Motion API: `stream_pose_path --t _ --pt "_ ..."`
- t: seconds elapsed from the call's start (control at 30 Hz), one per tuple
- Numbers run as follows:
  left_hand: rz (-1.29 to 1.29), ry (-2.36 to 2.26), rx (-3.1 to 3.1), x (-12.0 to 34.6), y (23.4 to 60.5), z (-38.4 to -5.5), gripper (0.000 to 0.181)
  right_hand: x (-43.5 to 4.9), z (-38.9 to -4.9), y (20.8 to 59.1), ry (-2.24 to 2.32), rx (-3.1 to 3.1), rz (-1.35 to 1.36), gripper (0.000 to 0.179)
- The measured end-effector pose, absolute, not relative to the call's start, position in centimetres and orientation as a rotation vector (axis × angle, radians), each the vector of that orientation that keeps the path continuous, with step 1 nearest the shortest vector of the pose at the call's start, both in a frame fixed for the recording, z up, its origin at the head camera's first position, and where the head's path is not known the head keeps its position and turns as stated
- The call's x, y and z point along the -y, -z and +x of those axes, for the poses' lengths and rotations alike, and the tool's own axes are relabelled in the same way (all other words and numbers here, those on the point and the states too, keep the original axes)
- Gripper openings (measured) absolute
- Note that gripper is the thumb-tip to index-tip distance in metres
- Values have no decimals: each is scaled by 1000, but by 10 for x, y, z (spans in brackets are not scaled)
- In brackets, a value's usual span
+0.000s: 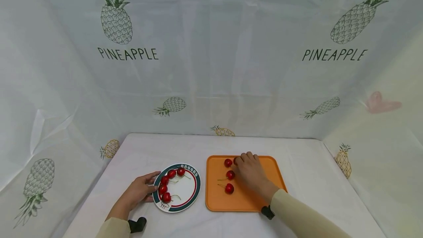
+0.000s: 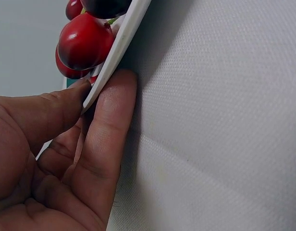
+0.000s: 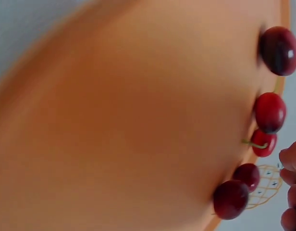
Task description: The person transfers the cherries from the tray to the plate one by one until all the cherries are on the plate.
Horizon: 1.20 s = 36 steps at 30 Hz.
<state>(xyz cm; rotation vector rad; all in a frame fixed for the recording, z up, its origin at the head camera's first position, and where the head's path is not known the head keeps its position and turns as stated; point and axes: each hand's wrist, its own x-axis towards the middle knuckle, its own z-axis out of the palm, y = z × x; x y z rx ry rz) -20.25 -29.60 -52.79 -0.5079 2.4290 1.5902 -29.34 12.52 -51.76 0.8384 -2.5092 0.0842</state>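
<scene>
My left hand [image 1: 138, 191] grips the left rim of a round white plate [image 1: 185, 191] with a dark green border, thumb over the edge and fingers beneath. Several red cherries [image 1: 163, 189] lie in a curve along the plate's left side. At the upper part of an orange tray [image 1: 216, 202], my right hand [image 1: 252, 170] reaches in over more cherries [image 1: 230, 175]. One dark cherry [image 1: 235, 161] sits beside its fingers, partly covered by them. In the right wrist view the fingertips [image 3: 293, 161] show at the right edge, apart from the cherries [image 3: 270, 113].
Plate and tray stand side by side on a white-covered table [image 1: 158, 146], a narrow gap between them. A white curtain [image 1: 211, 65] with printed pineapples hangs behind and at the sides. Black wrist mounts [image 1: 137, 224] sit at both sleeves.
</scene>
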Motion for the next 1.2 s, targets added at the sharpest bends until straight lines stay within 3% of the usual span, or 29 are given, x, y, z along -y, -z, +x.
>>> stream_pose_path --t 0.43,1.2 --pt "-512 -1587 -2423 295 527 -202 63 -128 -302 534 29 2513 863 22" --pt "-510 -1588 -2446 295 531 -205 63 -122 -309 529 78 2653 832 21"
